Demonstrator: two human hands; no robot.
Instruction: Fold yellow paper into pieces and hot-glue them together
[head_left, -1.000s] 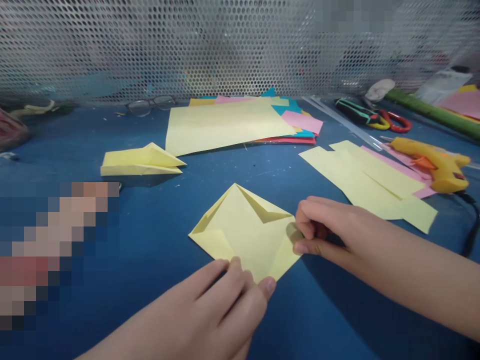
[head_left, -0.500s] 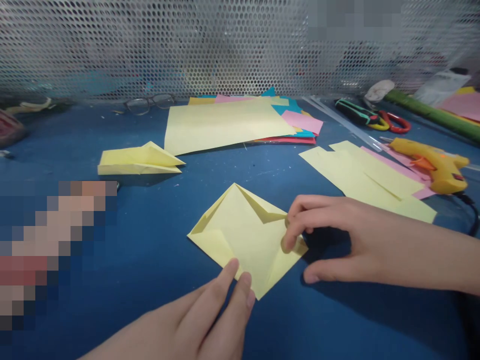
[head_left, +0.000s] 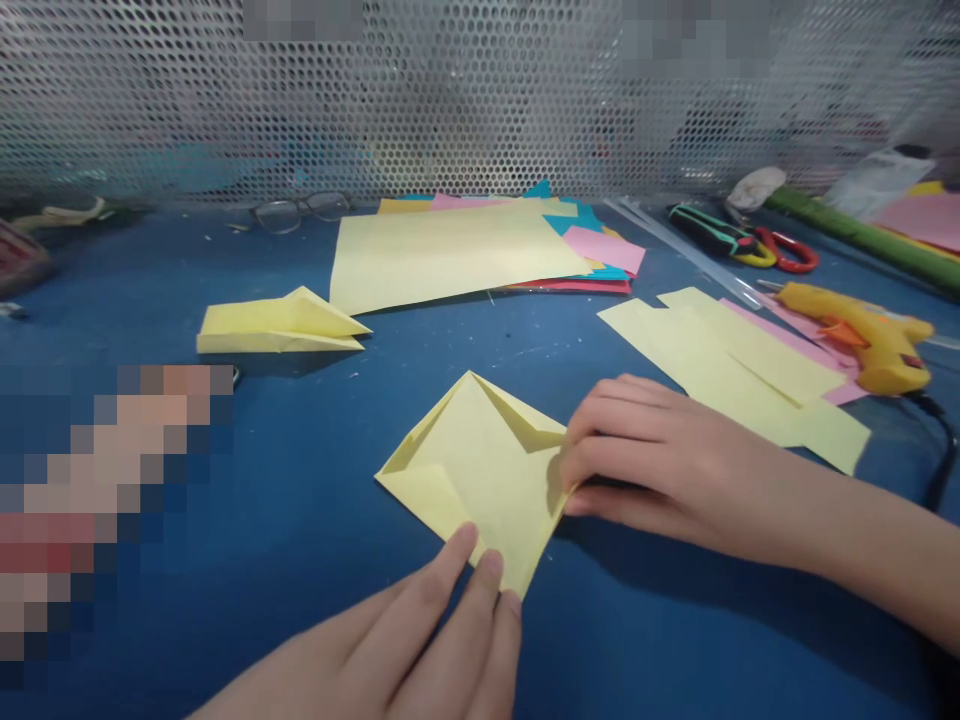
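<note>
A folded sheet of yellow paper [head_left: 487,470] lies before me in a diamond shape, its edges turned inward. My right hand [head_left: 667,460] pinches its right corner between thumb and fingers, covering that corner. With fingertips stretched out, my left hand [head_left: 435,630] presses on the near edge of the sheet, close to its bottom corner; the left thumb is hidden. Farther back on the left lies a second folded yellow paper piece [head_left: 277,325], narrow and pointed to the right.
A stack of coloured paper [head_left: 457,250] lies at the back, below a perforated metal screen [head_left: 450,100]. Cut yellow sheets [head_left: 750,360], a yellow glue gun [head_left: 870,335], scissors with red handles [head_left: 787,250] and a green rod [head_left: 862,235] are on the right. Glasses [head_left: 300,212] lie back left.
My right hand has closed, its thumb coming up to the fingers at the sheet's right corner, which now lifts slightly. My left fingers stay nearly in place on the near edge.
</note>
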